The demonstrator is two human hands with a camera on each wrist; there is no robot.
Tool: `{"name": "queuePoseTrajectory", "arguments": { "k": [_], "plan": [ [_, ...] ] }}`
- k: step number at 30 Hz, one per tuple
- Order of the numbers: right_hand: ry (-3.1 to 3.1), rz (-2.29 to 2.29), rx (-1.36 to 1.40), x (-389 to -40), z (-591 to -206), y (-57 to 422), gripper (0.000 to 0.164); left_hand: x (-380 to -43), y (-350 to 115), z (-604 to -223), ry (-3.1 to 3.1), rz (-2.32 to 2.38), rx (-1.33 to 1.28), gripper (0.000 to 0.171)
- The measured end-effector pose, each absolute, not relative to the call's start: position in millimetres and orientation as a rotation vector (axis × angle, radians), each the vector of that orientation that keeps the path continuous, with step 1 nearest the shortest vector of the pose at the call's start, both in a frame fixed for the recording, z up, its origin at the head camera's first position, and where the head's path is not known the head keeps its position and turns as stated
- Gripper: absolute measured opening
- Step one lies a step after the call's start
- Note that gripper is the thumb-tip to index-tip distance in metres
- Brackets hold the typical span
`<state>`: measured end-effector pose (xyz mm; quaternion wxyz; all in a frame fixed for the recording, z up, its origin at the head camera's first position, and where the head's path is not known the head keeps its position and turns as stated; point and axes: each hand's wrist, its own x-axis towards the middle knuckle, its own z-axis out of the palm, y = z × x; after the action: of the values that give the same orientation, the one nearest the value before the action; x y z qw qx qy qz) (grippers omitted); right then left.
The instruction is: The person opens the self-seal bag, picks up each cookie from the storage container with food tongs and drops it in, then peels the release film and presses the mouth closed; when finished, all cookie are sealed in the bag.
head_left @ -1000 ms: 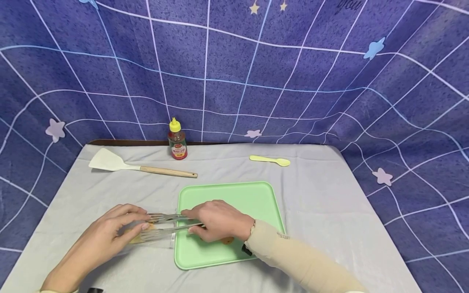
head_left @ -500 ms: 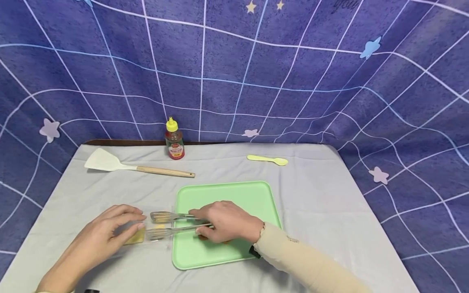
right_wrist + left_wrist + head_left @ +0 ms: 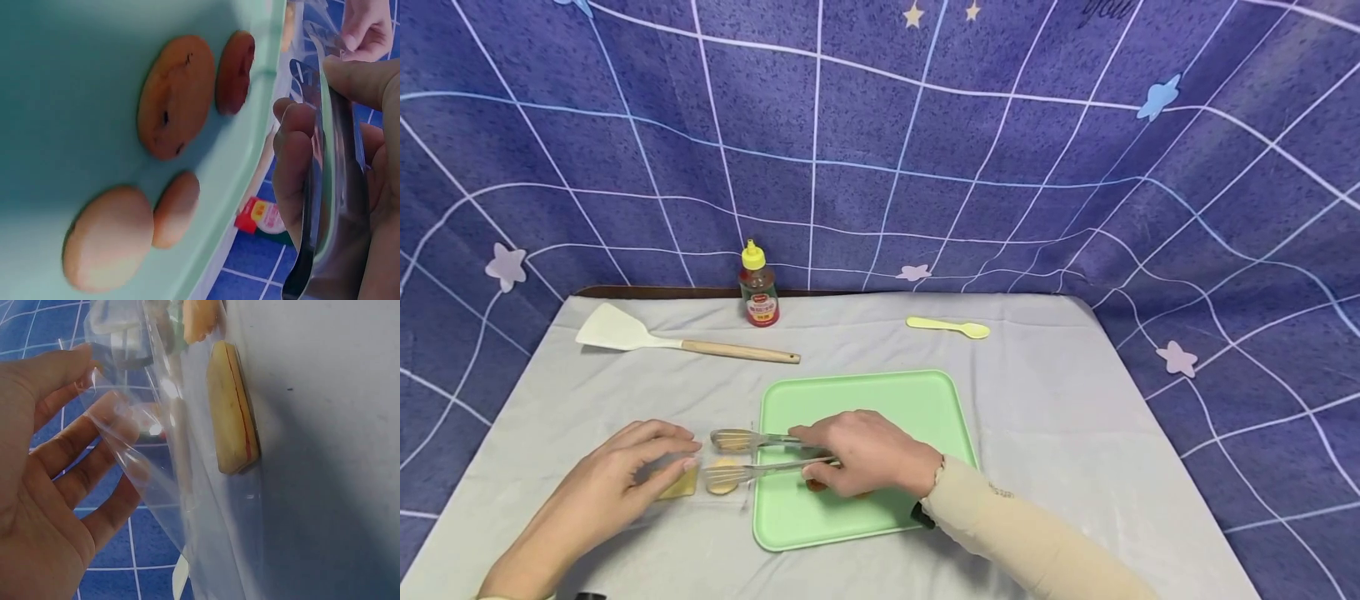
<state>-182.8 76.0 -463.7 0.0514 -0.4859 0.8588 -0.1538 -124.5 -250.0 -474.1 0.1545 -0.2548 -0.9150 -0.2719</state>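
1. Fabric point(image 3: 880, 108), blue, gridded and star-dotted, hung behind everything.
2. Below it stood the table point(image 3: 1060, 400) under a pale grey cloth.
3. On that cloth lay the green tray point(image 3: 917, 396), flat, with a raised rim.
4. The white spatula point(image 3: 688, 345), wooden-handled, rested beyond the tray, to its left.
5. The metal tongs point(image 3: 775, 468) reached leftward across the tray's left rim, their two slotted ends apart.
6. The clear bag point(image 3: 187, 487) was just left of the tray, about the tongs' ends.
7. The right hand point(image 3: 868, 454), above the tray, grasped the tongs, thumb on one arm and fingers on the other.
8. The left hand point(image 3: 621, 475) pinched the bag's film between thumb and forefinger, other fingers loosely bent.
9. The yellow-capped bottle point(image 3: 760, 298) stood upright at the far edge, near the spatula's handle.
10. The yellow spoon point(image 3: 948, 327) lay beyond the tray.
11. Four rounded pieces point(image 3: 175, 97), two larger and two smaller, sat on the tray.
12. The yellow bar point(image 3: 231, 412) lay near the left hand, seemingly within the bag.
13. The tan round piece point(image 3: 722, 485) showed at the tongs' nearer end; whether they touched could not be told.
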Motion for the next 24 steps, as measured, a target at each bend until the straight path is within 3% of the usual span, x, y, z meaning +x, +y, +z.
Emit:
{"name": "queuePoseTrajectory", "arguments": {
  "k": [9,24],
  "plan": [
    [2.666,-0.588,-1.462,-178,-465,123,0.048,-124,-250,-475,-2.636,-0.776,-0.702,0.025],
    [2.863,-0.701,-1.106,-156,-465,264,0.05,-122,-246,-481,-2.627,-0.782,-0.701,0.023]
  ]
}}
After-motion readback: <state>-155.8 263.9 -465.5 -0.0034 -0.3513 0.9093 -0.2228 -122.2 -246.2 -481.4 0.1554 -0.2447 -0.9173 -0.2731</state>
